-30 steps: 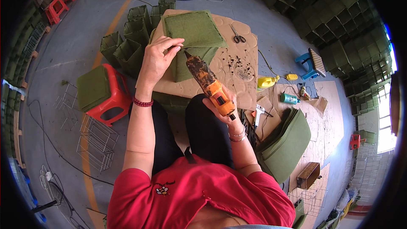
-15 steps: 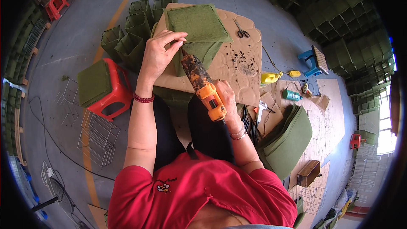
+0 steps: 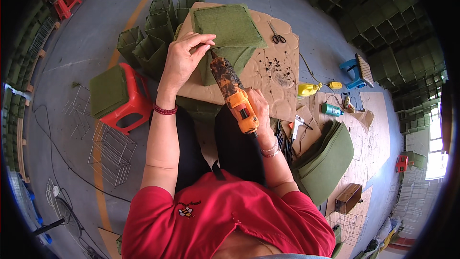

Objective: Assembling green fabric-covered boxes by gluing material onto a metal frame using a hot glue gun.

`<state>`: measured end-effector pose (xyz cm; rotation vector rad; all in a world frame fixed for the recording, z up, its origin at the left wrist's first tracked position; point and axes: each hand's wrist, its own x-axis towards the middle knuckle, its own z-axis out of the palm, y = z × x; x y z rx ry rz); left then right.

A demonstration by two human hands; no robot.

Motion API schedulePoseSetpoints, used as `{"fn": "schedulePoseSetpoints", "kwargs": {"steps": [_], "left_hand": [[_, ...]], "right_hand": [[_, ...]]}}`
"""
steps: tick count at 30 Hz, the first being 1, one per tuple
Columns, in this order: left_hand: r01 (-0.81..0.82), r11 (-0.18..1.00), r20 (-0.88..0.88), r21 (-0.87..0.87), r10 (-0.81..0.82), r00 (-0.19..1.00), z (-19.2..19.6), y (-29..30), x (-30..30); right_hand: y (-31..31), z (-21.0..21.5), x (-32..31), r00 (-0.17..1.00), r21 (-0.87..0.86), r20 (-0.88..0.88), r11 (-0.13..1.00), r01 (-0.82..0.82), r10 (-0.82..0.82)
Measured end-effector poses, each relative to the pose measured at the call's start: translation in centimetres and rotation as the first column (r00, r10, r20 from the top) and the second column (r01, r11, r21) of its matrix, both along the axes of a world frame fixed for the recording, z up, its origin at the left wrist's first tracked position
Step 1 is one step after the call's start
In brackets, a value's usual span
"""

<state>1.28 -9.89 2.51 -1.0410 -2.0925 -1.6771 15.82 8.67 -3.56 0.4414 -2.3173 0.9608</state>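
Observation:
A green fabric box (image 3: 227, 25) lies on a cardboard-topped work surface (image 3: 282, 98), its flat panel facing up and its side sloping toward me. My left hand (image 3: 186, 60) is closed in a pinch at the panel's near left corner. In my right hand (image 3: 258, 105) is an orange hot glue gun (image 3: 238, 101), its front half crusted with dark residue. The gun's nozzle points up at the box edge, right beside my left thumb. My fingers partly hide that edge.
Scissors (image 3: 277, 33) and dark crumbs lie on the cardboard. At left, a red stool (image 3: 129, 108) bears green panels, near wire frames (image 3: 112, 153). Green boxes (image 3: 158, 26) stand behind. At right are a white glue gun (image 3: 297, 124), folded green fabric (image 3: 328, 163) and a yellow bottle (image 3: 308, 89).
The whole view has shifted slightly. Both hands, the glue gun and the box keep nearly the same positions relative to each other.

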Motion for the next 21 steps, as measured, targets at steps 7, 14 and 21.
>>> {"fn": "schedulePoseSetpoints", "kwargs": {"steps": [7,14,21], "left_hand": [[0.010,1.000,0.029,0.016,-0.010,1.000,-0.08,0.13,0.00],[-0.002,0.999,0.012,0.049,0.001,1.000,-0.15,0.23,-0.02],[-0.010,0.996,0.003,0.086,0.010,1.000,-0.12,0.44,0.05]], "right_hand": [[0.36,-0.28,-0.06,1.000,0.046,0.007,0.999,-0.009,0.009],[0.16,0.41,0.18,0.999,0.048,0.013,0.998,0.036,-0.037],[0.36,0.11,0.33,0.998,0.056,0.029,0.997,0.058,-0.060]]}}
